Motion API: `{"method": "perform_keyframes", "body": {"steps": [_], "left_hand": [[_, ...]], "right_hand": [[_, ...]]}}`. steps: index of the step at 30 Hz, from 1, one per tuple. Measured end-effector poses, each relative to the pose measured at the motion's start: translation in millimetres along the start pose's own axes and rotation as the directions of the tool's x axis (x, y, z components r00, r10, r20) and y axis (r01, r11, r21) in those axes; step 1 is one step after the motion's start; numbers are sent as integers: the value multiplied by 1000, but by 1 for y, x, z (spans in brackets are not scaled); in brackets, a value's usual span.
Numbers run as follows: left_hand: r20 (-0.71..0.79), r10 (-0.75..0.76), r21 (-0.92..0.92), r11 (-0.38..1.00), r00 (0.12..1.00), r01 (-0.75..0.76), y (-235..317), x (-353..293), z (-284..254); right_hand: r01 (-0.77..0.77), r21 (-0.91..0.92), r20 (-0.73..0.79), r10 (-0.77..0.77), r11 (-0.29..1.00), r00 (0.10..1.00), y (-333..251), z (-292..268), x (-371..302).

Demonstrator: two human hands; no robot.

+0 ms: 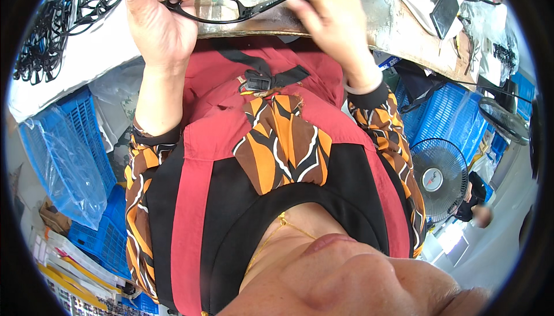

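At the top of the frame, the left hand (158,19) and right hand (329,16) each grip the black plastic spectacle frame (231,11), 1 in hand, while many frames (52,33) wait upper left.

Bright, even daylight fills the scene, strongest at the lower right where the floor washes out to white. Glare shines off the metal tray (381,4) on the bench. Shadows are soft. Fisheye bending curves all edges, and a black rim rings the picture.
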State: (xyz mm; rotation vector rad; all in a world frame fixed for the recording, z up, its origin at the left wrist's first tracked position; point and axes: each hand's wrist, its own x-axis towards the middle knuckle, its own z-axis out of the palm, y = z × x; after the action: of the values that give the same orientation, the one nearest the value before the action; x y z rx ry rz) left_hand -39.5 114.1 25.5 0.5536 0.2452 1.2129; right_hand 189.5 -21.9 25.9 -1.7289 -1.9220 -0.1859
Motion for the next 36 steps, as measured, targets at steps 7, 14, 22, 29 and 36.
{"method": "perform_keyframes", "body": {"steps": [7, 14, 22, 29, 36], "left_hand": [[90, -308, -151, 936, 947, 319, -13, 16, 2], [93, -658, -219, 718, 747, 661, -15, -9, 1], [217, -885, 17, 426, 412, 905, -20, -72, 9], [31, -986, 26, 163, 162, 986, -47, -86, 5], [65, -981, 16, 185, 184, 983, -50, -87, -2]], "right_hand": [[-397, 187, -607, 423, 899, 673, 99, -41, -21], [-323, 686, -469, 736, 652, 489, 175, -43, -23], [56, 959, -267, 826, 277, 496, 96, -31, 7], [366, 915, -50, 851, -171, 523, 23, -17, 48], [152, 956, -292, 813, 250, 503, 28, 11, 39]]}}
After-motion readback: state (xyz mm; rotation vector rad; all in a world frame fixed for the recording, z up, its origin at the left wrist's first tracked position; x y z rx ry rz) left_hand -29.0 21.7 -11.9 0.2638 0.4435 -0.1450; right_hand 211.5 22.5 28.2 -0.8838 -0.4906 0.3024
